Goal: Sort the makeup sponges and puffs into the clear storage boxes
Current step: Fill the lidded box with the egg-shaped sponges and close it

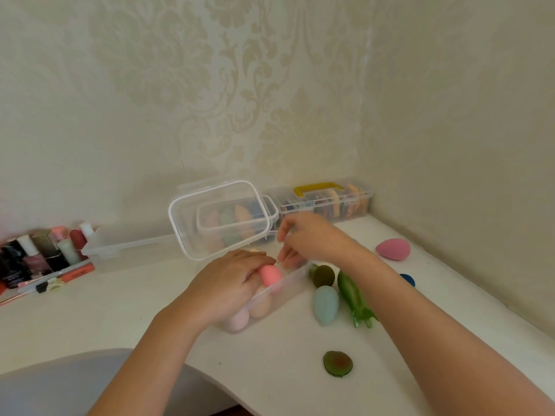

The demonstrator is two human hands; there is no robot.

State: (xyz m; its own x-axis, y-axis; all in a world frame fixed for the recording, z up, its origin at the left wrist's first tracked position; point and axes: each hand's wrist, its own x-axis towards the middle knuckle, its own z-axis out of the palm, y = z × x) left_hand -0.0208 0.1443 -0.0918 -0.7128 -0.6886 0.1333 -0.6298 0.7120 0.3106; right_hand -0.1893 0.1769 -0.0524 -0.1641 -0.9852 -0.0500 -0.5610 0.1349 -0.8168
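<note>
On the white table [120,310] the open clear box [289,283] lies centre, its lid [183,223] raised behind. The left hand [228,277] curls round a coral sponge [271,275] inside the box's right wall, long axis crosswise, round end rightward. The right hand [306,238] is curled at the far rim; whether it grips anything is unclear.

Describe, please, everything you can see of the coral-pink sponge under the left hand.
The coral-pink sponge is egg-shaped, with a matte, soft foam look. It lies tilted inside the open clear box, its lower end seen through the near wall. The left hand covers its left side, fingers curled on it; its rounded right end shows. Whether it touches the peach sponge below is unclear.
</note>
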